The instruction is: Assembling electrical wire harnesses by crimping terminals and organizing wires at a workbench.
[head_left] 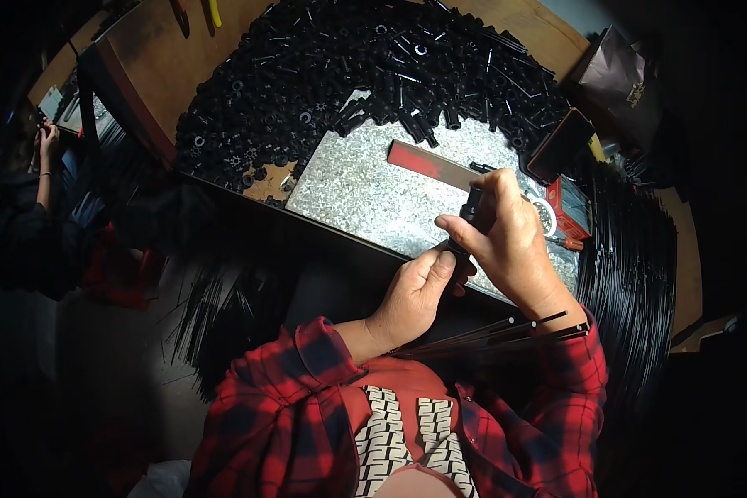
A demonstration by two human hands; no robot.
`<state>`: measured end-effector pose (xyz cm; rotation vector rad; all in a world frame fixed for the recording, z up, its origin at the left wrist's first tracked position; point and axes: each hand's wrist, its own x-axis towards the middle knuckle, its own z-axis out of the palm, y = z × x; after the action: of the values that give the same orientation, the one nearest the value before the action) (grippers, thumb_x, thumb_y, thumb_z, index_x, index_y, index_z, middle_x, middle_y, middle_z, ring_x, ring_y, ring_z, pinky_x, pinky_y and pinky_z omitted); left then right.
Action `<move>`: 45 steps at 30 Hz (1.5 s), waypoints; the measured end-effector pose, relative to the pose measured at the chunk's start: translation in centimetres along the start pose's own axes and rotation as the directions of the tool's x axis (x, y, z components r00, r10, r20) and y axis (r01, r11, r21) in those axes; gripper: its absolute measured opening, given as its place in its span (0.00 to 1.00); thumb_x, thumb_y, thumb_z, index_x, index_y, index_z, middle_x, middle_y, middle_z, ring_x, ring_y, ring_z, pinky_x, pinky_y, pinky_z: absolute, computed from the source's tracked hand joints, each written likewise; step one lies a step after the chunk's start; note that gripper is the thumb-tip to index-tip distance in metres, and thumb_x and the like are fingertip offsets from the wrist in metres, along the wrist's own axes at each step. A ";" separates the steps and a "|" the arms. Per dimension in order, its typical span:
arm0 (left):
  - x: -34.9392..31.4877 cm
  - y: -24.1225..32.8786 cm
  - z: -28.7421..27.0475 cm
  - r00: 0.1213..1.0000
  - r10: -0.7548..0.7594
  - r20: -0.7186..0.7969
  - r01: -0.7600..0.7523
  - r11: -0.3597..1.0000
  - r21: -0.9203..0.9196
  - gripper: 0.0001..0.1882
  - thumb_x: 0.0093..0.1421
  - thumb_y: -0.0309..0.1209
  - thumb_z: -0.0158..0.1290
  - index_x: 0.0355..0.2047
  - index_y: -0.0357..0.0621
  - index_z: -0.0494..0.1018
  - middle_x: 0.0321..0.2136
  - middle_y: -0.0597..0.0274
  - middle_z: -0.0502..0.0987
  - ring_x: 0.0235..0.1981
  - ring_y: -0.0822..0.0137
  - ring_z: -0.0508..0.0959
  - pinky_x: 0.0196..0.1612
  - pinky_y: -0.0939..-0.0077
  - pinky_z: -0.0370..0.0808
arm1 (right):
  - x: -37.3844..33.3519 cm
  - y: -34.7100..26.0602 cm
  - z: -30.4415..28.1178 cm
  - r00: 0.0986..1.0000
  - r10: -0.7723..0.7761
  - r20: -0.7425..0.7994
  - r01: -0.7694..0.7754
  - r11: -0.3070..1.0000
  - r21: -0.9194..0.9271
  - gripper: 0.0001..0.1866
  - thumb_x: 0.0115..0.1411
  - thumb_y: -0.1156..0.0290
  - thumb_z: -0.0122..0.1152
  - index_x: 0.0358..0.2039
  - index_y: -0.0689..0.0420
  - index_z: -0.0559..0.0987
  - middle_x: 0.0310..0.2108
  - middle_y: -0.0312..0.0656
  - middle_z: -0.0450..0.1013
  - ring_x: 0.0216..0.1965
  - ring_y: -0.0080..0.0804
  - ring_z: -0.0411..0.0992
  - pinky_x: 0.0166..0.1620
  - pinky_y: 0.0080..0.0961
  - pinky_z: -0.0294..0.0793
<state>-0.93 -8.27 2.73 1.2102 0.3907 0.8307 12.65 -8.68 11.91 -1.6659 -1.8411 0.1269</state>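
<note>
Just over the near edge of a speckled light board (349, 191), both my hands meet on a slim black cylindrical part (471, 209). My left hand (413, 292) is closed around its lower end, thumb laid along it. Higher up, my right hand (515, 236) grips the top, with the index finger bent over it and the thumb at its side; the other fingers are partly hidden. Several thin black rods (506, 330) with pale ends lie across my lap, under my right wrist. A flat red and brown bar (427, 164) rests on the board beyond my hands.
A big heap of small black parts (324, 79) covers the table's far side. To the right are a dark phone-like slab (562, 143), a red box (567, 203), an orange-handled tool (566, 244) and a thick bundle of black rods (635, 274). Another person's hand (48, 143) shows at far left.
</note>
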 end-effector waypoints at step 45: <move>1.2 -1.7 -1.1 0.992 -0.111 -0.064 0.077 0.915 -0.397 0.18 0.71 0.38 0.37 0.48 0.36 0.67 0.34 0.65 0.73 0.33 0.77 0.72 0.39 0.80 0.72 | -1.0 3.0 0.0 0.885 0.134 0.445 -0.333 0.851 0.406 0.22 0.51 0.70 0.70 0.45 0.64 0.74 0.40 0.41 0.74 0.44 0.28 0.70 0.47 0.26 0.70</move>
<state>-0.25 -6.85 1.00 0.7764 0.3283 0.8317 15.20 -8.99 10.09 -1.5744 -1.6779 1.0200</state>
